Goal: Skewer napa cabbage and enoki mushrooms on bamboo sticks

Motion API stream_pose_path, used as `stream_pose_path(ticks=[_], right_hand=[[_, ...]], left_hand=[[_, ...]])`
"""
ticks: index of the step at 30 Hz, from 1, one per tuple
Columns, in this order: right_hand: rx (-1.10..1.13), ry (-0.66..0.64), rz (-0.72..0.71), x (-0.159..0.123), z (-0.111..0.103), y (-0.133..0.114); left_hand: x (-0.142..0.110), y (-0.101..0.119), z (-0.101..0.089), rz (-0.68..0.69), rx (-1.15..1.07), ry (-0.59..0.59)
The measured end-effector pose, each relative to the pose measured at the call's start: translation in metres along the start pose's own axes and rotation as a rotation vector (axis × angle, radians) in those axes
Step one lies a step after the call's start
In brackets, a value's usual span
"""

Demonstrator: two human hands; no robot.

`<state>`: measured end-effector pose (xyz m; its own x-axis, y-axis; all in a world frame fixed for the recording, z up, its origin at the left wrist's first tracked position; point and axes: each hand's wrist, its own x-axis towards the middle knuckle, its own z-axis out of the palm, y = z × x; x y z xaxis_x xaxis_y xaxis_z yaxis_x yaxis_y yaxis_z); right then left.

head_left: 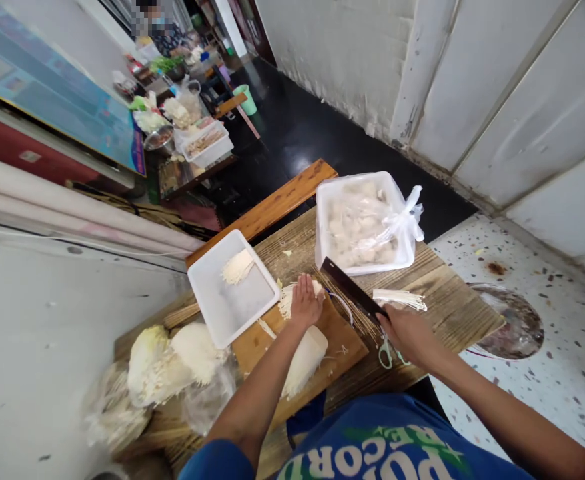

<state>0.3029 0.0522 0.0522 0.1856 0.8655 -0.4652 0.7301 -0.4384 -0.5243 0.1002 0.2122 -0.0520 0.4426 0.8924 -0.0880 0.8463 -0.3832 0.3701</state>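
My left hand [306, 305] lies across a bunch of pale enoki mushrooms [286, 303], holding it at the far edge of a wooden cutting board [345, 337]. Its fingers are pressed together over the bunch. In my right hand [406, 333] is the handle of a dark, broad-bladed knife [349, 290], raised with its blade pointing up and left. Nearer to me, a larger clump of enoki [305, 360] rests on the board. Left of it stands a white tray [207, 293] with some cut enoki [238, 267] inside. Light green scissors [386, 353] lie below my right hand.
A bag-covered white tub [325, 227] sits at the table's far side; enoki strands [399, 299] lie near it. More enoki clumps [197, 353] and plastic bags [117, 413] crowd the left. A wooden bench [272, 203] stands beyond. Another person [169, 40] is at a distant laden table.
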Motion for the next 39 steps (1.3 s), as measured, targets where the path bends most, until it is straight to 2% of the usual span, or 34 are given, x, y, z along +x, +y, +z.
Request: stream_pose_path(ticks=[1,3,5,6,8,10,12,15,17,26,39], right_hand=[[0.012,0.028,-0.016,-0.009,-0.004,0.005],[0.203,-0.003,-0.005,-0.023,-0.004,0.010],[0.497,-0.145,0.054,-0.029,0.005,0.010],[0.619,-0.229,0.080,-0.030,0.013,0.008],[0.757,-0.353,0.094,-0.027,0.031,0.003],[0.807,-0.424,0.077,-0.023,0.047,-0.001],[0.824,-0.468,0.085,-0.019,0.059,-0.003],[0.832,-0.526,0.108,-0.016,0.067,-0.002],[0.847,-0.554,0.104,-0.016,0.068,0.000],[0.802,-0.579,0.102,-0.021,0.063,0.003],[0.670,-0.577,0.073,-0.029,0.064,0.010]], left_hand=[[-0.002,0.001,-0.009,-0.004,-0.011,-0.004],[-0.014,0.001,-0.033,-0.016,-0.033,0.014],[-0.039,0.001,-0.058,-0.042,-0.056,0.077],[-0.056,0.001,-0.068,-0.065,-0.106,0.159],[-0.091,0.003,-0.077,-0.116,-0.121,0.208],[-0.122,0.006,-0.071,-0.122,-0.064,0.196],[-0.140,0.009,-0.054,-0.098,0.016,0.167],[-0.149,0.011,-0.030,-0.076,0.096,0.145],[-0.148,0.011,-0.021,-0.072,0.115,0.149],[-0.149,0.013,-0.026,-0.095,0.095,0.144],[-0.149,0.017,-0.021,-0.094,0.094,0.127]])
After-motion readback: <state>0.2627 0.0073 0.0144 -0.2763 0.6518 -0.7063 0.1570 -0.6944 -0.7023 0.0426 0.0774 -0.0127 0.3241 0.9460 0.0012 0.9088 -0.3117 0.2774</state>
